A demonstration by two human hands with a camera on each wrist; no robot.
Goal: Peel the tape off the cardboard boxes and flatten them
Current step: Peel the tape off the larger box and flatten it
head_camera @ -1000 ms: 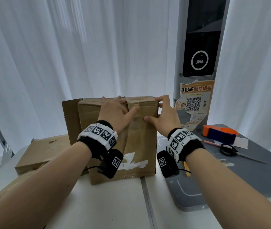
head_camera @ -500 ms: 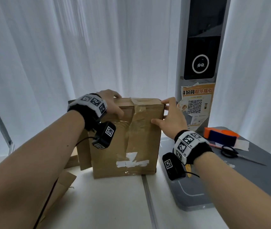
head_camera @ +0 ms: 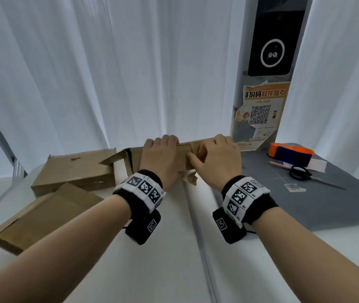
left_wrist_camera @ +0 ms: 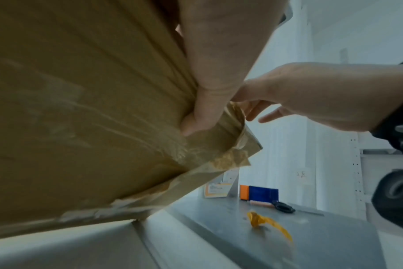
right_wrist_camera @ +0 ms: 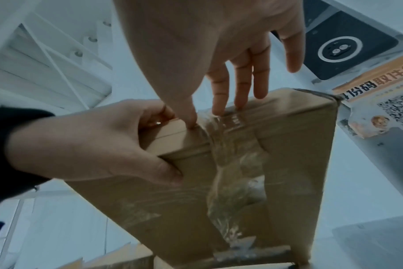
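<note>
Cardboard box (head_camera: 187, 155) sitting mid-counter (head_camera: 169, 248), both hands gripping its top edge. Left hand (head_camera: 160, 159) is curling its fingers (right_wrist_camera: 157, 111) over the top, thumb on the front face. Right hand (head_camera: 216, 161) is resting straight fingers (right_wrist_camera: 239, 85) on the clear tape (right_wrist_camera: 230, 163), thumb at the tape edge. Flattened boxes (head_camera: 73, 169) lying at 9 o'clock; scissors (head_camera: 301, 172) at 3 o'clock.
</note>
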